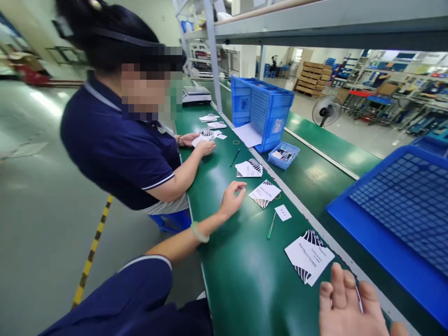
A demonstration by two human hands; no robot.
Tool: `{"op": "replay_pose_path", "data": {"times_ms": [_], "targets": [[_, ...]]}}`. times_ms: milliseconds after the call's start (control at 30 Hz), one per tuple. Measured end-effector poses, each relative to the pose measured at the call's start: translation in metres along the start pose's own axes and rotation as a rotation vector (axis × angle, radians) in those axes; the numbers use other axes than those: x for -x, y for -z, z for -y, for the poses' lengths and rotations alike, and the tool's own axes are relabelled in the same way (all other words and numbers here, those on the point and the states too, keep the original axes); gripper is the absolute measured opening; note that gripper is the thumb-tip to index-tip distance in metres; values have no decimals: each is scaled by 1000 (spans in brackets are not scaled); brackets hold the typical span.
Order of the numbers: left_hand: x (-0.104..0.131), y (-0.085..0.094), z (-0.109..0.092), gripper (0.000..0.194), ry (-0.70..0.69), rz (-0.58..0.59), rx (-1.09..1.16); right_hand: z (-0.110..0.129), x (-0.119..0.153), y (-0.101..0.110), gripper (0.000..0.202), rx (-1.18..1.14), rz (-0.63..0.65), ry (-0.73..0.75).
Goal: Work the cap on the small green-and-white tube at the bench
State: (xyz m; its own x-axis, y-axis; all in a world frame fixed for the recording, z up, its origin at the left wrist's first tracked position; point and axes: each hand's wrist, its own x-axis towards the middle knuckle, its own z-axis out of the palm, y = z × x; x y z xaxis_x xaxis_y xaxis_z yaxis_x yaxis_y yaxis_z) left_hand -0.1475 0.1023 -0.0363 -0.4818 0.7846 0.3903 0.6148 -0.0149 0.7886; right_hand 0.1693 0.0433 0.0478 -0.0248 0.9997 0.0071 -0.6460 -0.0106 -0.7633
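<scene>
My left hand [234, 199] is over the green bench, its fingers loosely curled and slightly apart, with nothing in them. Just beyond its fingertips lies a stack of white instruction booklets [265, 192] with black stripes. At the lower right my right hand [352, 305] is turned palm up with fingers stretched out, partly cut off by the frame. A thin white edge shows between two of its fingers; I cannot tell what it is. Beside that hand lie fanned instruction booklets [310, 256]. A green-handled screwdriver [270, 228] and a small white card [283, 213] lie between the two piles.
On my left, a co-worker [119, 126] sits holding booklets [203, 136]. Another booklet stack [249, 168] and a dark pen [235, 157] lie on the bench. Blue crates [261, 109], a small blue tray [284, 155] and a large blue bin [395, 196] stand along the far side.
</scene>
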Motion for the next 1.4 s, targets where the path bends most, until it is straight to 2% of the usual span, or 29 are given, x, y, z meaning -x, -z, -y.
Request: {"op": "replay_pose_path", "data": {"times_ms": [33, 67, 100, 167, 200, 267, 333, 567, 733, 933, 1100, 1400], "targets": [[15, 1, -24, 28, 24, 7, 97, -3, 2, -9, 31, -25, -39, 12], [32, 2, -50, 27, 123, 37, 406, -6, 4, -18, 30, -43, -52, 14], [49, 3, -75, 26, 241, 131, 705, -11, 6, -25, 31, -51, -51, 18], [79, 3, -123, 28, 492, 428, 1136, -20, 9, -32, 33, -42, -12, 57], [91, 2, -144, 30, 599, 574, 1277, -23, 11, -32, 33, -30, 11, 93], [106, -2, -174, 31, 720, 810, 1474, -26, 14, -29, 33, 2, 59, 175], [112, -7, -190, 29, 773, 921, 1583, -27, 18, -24, 31, 39, 100, 226], [111, -13, -205, 28, 851, 841, 1721, -31, 20, -18, 35, 70, 240, 438], [112, -13, -209, 24, 865, 858, 1731, -35, 20, -19, 34, 89, 241, 560], [112, -13, -208, 22, 873, 887, 1741, -36, 25, -21, 32, 117, 185, 542], [114, -14, -207, 22, 867, 862, 1715, -35, 29, -29, 29, 132, 137, 542], [117, -13, -210, 21, 827, 843, 1719, -38, 33, -29, 29, 219, 90, 605]]}}
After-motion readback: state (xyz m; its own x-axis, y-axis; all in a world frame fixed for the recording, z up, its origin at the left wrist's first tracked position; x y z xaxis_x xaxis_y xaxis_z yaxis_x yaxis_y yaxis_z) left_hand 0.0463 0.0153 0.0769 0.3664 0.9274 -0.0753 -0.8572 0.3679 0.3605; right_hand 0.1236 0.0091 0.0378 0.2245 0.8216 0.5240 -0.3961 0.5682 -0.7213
